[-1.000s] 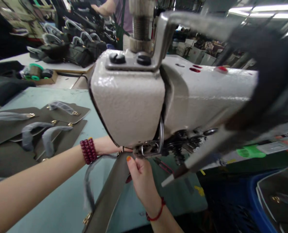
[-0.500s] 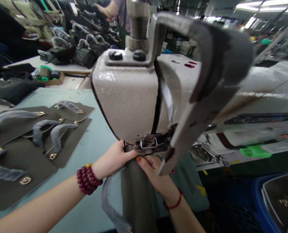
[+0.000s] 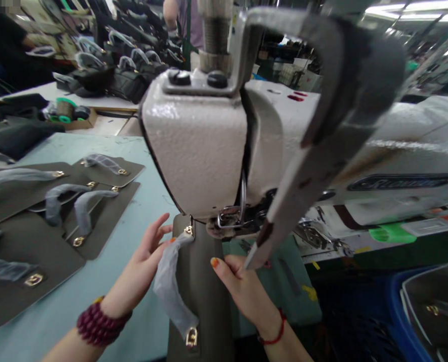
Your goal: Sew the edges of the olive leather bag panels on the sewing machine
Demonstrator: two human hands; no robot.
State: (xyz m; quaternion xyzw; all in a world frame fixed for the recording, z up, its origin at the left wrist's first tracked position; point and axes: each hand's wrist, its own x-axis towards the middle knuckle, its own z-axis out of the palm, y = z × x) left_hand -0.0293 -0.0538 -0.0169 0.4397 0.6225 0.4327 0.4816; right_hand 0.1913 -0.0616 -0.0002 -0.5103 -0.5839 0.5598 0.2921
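Note:
A dark grey-brown bag panel [image 3: 204, 291] lies under the head of a white sewing machine [image 3: 197, 151]. Its handle [image 3: 169, 286] is wrapped in translucent film and joined by gold-coloured buckles. At the panel's left edge is my left hand [image 3: 144, 266], fingers apart; its thumb tip lies by the upper end of the handle, and I cannot tell if it presses there. My right hand [image 3: 242, 286] grips the panel's right edge, thumb on top and fingers partly hidden. The presser foot [image 3: 227, 221] is just above the panel's upper right part.
Similar panels with wrapped handles [image 3: 106, 221] lie on the pale blue table [image 3: 133, 221] to the left. Thread spools [image 3: 65, 110] stand in a box behind. A blue bin [image 3: 395, 296] holds more panels at lower right. A person [image 3: 193, 30] stands beyond the machine.
My left hand has left the spot beside the presser foot and moved left and down, its fingers spreading. The panel has turned or shifted, so its handle and upper buckle now show. My right hand moved slightly down.

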